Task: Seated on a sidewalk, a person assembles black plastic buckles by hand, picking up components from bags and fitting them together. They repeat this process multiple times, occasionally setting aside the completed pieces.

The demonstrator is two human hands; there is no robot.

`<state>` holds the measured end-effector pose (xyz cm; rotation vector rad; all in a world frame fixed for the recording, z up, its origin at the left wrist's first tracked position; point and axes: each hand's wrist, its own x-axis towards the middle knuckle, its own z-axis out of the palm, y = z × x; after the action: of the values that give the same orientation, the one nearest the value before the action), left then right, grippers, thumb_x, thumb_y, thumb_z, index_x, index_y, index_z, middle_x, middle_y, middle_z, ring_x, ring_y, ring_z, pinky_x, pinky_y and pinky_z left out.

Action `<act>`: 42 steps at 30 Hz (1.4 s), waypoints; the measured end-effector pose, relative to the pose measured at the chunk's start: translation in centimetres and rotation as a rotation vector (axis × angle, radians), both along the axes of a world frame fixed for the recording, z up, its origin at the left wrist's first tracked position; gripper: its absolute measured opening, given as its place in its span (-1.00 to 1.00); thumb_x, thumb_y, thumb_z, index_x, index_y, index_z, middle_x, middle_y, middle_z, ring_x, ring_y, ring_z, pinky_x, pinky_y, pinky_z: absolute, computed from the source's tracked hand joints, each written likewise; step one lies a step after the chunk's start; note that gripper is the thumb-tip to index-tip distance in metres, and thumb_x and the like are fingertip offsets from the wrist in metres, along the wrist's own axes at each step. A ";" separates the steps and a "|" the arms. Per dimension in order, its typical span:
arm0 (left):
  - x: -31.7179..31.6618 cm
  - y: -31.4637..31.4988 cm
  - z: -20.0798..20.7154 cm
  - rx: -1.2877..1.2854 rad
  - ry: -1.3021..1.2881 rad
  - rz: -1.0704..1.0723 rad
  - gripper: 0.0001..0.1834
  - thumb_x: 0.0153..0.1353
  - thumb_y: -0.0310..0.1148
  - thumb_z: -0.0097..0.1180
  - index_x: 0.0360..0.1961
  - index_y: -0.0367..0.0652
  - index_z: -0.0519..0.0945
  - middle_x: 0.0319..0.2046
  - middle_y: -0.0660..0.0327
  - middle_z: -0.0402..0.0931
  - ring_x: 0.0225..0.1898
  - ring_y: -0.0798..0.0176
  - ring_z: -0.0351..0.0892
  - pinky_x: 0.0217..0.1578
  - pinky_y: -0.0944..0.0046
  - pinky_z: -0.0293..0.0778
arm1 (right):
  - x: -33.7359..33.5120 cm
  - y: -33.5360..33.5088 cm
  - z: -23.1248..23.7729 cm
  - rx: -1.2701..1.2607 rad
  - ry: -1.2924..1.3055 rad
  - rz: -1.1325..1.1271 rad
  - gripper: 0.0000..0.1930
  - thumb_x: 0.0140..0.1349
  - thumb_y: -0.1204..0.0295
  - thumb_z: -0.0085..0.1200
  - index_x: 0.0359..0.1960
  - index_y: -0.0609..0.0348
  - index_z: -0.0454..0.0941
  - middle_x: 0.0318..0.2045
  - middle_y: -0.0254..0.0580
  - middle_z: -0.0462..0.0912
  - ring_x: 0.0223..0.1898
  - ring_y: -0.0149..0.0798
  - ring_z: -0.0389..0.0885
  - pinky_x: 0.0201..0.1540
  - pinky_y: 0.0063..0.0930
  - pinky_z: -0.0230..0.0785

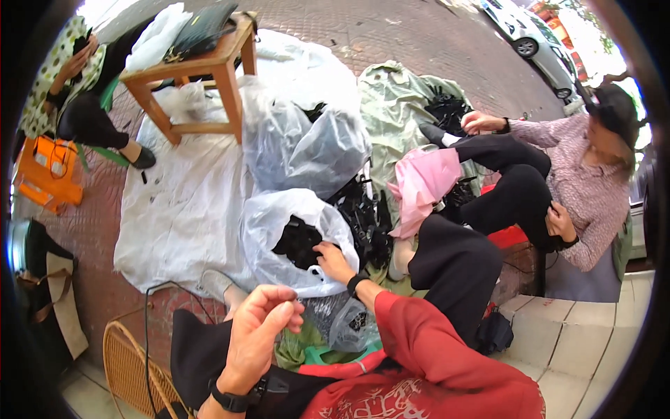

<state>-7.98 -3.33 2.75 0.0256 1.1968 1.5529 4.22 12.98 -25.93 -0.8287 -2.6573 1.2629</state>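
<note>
My left hand (259, 332) is raised above my lap, its fingers loosely bent with nothing visible in them. My right hand (333, 262) reaches into the mouth of a clear plastic bag (262, 244) standing in front of me. Its fingers are bent down against a heap of small black pieces (298, 241) inside that bag. What the fingertips grip is hidden, and the pieces are too dark to name. More black pieces with straps or clips (366, 220) lie in a pile right of the bag.
Behind stands a larger filled plastic bag (307, 150) on white sheeting (178, 209). A wooden stool (185, 73) carries a black bag (202, 31). On the right sits a co-worker (586, 171) beside a pink cloth (426, 181); another person (91, 105) sits far left. A wicker chair (139, 363) is near left.
</note>
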 end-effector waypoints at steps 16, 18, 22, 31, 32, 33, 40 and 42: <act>0.4 3.3 -1.4 0.074 0.183 -0.086 -0.82 0.15 -0.37 -0.04 -0.26 -0.24 0.42 -0.46 0.25 0.46 -0.47 0.46 0.42 -0.44 0.47 0.38 | 0.3 2.6 8.6 -0.319 0.321 -0.529 -0.81 -0.08 0.56 0.02 -0.36 0.27 0.44 -0.57 -0.31 0.50 -0.57 -0.44 0.47 -0.47 -0.60 0.35; 0.6 3.4 -2.1 0.074 0.206 -0.089 -0.82 0.15 -0.37 -0.04 -0.27 -0.24 0.42 -0.47 0.25 0.46 -0.47 0.46 0.42 -0.44 0.46 0.38 | 0.7 3.1 10.6 -0.600 0.456 -0.578 -0.84 -0.02 0.59 -0.02 -0.34 0.27 0.45 -0.58 -0.43 0.45 -0.58 -0.57 0.38 -0.51 -0.71 0.28; 1.6 4.3 -4.8 0.029 0.513 -0.126 -0.80 0.10 -0.38 0.02 -0.28 -0.27 0.43 -0.44 0.24 0.47 -0.43 0.43 0.43 -0.38 0.44 0.38 | 1.9 3.1 15.7 -1.027 0.597 -0.550 -0.84 0.02 0.55 0.04 -0.32 0.22 0.43 -0.52 -0.37 0.49 -0.60 -0.51 0.45 -0.50 -0.67 0.36; 5.5 5.8 -4.6 0.124 0.394 -0.332 -0.77 0.10 -0.47 -0.08 -0.18 -0.27 0.33 -0.55 0.20 0.46 -0.72 0.48 0.37 -0.78 0.54 0.21 | 4.7 0.4 23.6 -1.020 0.687 -0.420 -0.83 0.07 0.49 0.03 -0.30 0.24 0.38 -0.49 -0.32 0.47 -0.55 -0.48 0.45 -0.45 -0.64 0.34; 5.5 5.4 -4.3 0.087 0.401 -0.273 -0.74 0.11 -0.47 -0.09 -0.15 -0.26 0.29 -0.58 0.21 0.46 -0.75 0.49 0.34 -0.80 0.55 0.17 | 5.6 0.1 22.8 -0.975 0.637 -0.424 -0.84 0.11 0.44 0.00 -0.31 0.22 0.39 -0.51 -0.30 0.49 -0.54 -0.47 0.47 -0.44 -0.63 0.35; 5.4 5.4 -4.2 0.064 0.413 -0.215 -0.71 0.12 -0.46 -0.09 -0.12 -0.25 0.26 -0.61 0.22 0.45 -0.77 0.51 0.32 -0.81 0.56 0.14 | 6.8 0.3 21.1 -0.970 0.519 -0.335 -0.85 0.13 0.38 -0.02 -0.39 0.22 0.42 -0.54 -0.27 0.50 -0.54 -0.46 0.48 -0.45 -0.61 0.37; 4.9 5.5 -2.6 0.120 0.479 -0.244 -0.60 0.18 -0.39 -0.16 0.05 -0.15 0.12 -0.65 0.21 0.42 -0.82 0.52 0.22 -0.84 0.55 0.05 | 14.3 -2.3 7.1 -0.326 -0.406 0.166 -0.78 -0.10 0.38 -0.01 -0.68 0.32 0.48 -0.71 0.03 0.48 -0.61 -0.11 0.52 -0.51 -0.30 0.36; 5.2 5.2 -1.8 0.106 0.535 -0.235 -0.59 0.19 -0.36 -0.16 0.07 -0.11 0.16 -0.68 0.25 0.40 -0.83 0.54 0.19 -0.85 0.56 0.05 | 14.7 -2.8 4.0 -0.029 -0.445 0.146 -0.81 -0.13 0.43 -0.06 -0.69 0.34 0.48 -0.66 0.18 0.47 -0.55 0.07 0.51 -0.46 -0.18 0.36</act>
<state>-2.73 1.85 0.91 0.6647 1.4578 1.4388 18.89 10.15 -21.96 -1.0445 -3.0998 1.2768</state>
